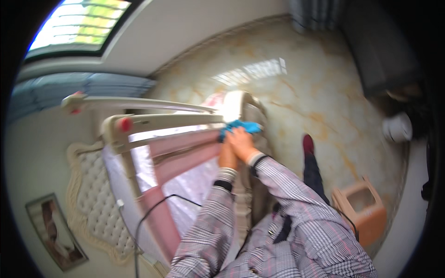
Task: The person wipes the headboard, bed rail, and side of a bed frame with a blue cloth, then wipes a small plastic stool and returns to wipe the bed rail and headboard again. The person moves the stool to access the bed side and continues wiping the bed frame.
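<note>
Both hands meet at a blue cloth (243, 125) near the far end of a bed guard rail. My right hand (241, 141) lies on the cloth and grips it, with blue fabric showing past its fingers. Close against it, my left hand (227, 153) also reaches onto the cloth; its fingers are partly hidden by the right hand. The cream bed guard rail (177, 122) has a red button (124, 124) at its near-left corner. Below hangs its pink fabric panel (187, 144) with whitish mesh. Motion blur softens the hands.
A tufted headboard (100, 194) stands at the left. A black cable (142, 219) curves over the bed side. On the marble-patterned floor (313, 87) are a peach plastic stool (377, 222) and a white bin (398, 128). Blue curtains (104, 83) hang below the window (80, 26).
</note>
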A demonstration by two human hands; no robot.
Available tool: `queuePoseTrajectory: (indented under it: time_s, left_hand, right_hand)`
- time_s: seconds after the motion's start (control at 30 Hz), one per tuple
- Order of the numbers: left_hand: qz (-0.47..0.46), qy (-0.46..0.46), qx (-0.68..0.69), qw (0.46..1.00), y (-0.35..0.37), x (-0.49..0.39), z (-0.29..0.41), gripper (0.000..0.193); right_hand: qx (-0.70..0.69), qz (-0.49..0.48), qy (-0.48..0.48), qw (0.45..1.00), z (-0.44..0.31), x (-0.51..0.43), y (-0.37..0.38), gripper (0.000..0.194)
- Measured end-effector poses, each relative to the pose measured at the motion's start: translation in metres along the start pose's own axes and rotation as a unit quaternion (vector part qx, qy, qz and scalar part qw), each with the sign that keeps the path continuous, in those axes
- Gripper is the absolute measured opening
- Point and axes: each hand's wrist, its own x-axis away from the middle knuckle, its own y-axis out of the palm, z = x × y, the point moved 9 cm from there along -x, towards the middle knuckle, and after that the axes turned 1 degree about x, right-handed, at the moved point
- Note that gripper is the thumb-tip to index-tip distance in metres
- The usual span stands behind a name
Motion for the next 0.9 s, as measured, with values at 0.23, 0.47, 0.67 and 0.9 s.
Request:
queuePoseTrajectory:
  time_s: [0.23,0.47,0.67,0.9]
  left_hand:
    - [-0.106,-0.131,-0.114,0.979,0.023,0.084,-0.019,0.037]
    - [-0.093,-0.156,-0.077,0.980,0.017,0.147,-0.029,0.024]
    - [-0.125,-0.179,-0.056,0.974,0.022,0.214,-0.043,0.021]
    - [-0.108,-0.151,-0.042,0.982,0.029,0.215,-0.069,0.018]
  right_hand:
    - [0.064,0.052,-0.109,0.991,-0.035,0.074,-0.016,0.033]
    - [0.016,-0.043,-0.119,0.992,-0.056,0.116,0.009,0.015]
    - [-0.079,-0.217,-0.153,0.961,-0.078,0.148,0.025,0.012]
    - [-0.086,-0.162,-0.158,0.970,-0.087,0.169,0.051,0.012]
